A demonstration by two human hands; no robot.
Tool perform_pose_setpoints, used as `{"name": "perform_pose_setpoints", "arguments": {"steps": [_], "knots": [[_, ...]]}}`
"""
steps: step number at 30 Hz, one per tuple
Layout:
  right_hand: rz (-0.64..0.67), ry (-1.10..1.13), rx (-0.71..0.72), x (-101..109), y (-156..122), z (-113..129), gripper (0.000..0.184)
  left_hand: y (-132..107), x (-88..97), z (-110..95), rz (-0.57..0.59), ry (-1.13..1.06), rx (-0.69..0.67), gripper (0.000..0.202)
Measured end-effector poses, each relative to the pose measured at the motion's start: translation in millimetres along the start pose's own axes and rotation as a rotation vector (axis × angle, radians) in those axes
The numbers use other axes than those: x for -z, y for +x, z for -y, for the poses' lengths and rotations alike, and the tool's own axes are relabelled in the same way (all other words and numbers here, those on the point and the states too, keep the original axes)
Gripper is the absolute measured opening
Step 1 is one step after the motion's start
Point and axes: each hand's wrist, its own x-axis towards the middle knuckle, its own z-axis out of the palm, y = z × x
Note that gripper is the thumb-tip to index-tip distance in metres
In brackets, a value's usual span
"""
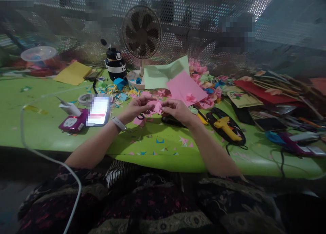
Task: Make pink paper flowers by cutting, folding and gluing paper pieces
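Note:
Between my two hands is a pink paper flower (157, 107), held over the near middle of the green table (163, 162). My left hand (136, 109) pinches its left side, with a white watch band on that wrist. My right hand (176, 110) has thumb and fingers closed on its right edge. Just below the left fingers lies a pink paper piece (139, 121) with what looks like a scissor handle over it. Under my right hand is a dark, long object (174, 121), partly covered. Behind the hands lies a pink sheet (187, 89).
A lit phone (98, 111), a purple socket block (72, 121) and a white cable stand left. A yellow glue gun (228, 128) rests on a black pad at right. Behind are a fan (142, 33), a dark bottle (115, 66) and heaped paper flowers (198, 69). Paper scraps dot the front.

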Motion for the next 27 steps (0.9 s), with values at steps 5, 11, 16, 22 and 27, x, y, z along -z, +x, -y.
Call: {"name": "perform_pose_setpoints", "arguments": {"steps": [5, 11, 16, 22, 27], "knots": [[0.004, -0.022, -0.009, -0.4, -0.1, -1.3, 0.011, -0.8, 0.0, 2.3, 0.009, 0.049, -0.006, 0.047], [0.008, -0.081, 0.003, -1.4, 1.0, -4.7, 0.012, -3.0, -4.7, 0.6, 0.003, 0.1, -0.026, 0.048], [0.011, -0.056, 0.001, -1.9, 2.4, -5.5, 0.016, -3.3, -6.8, -0.6, -0.018, 0.122, -0.05, 0.045], [0.002, -0.087, 0.01, -1.7, 1.6, -5.0, 0.017, -5.6, -9.8, -4.4, -0.027, 0.135, -0.032, 0.041], [0.019, -0.022, -0.025, -0.5, 0.3, -3.3, 0.016, -3.4, -7.9, -2.7, -0.036, 0.12, -0.05, 0.042]]}}
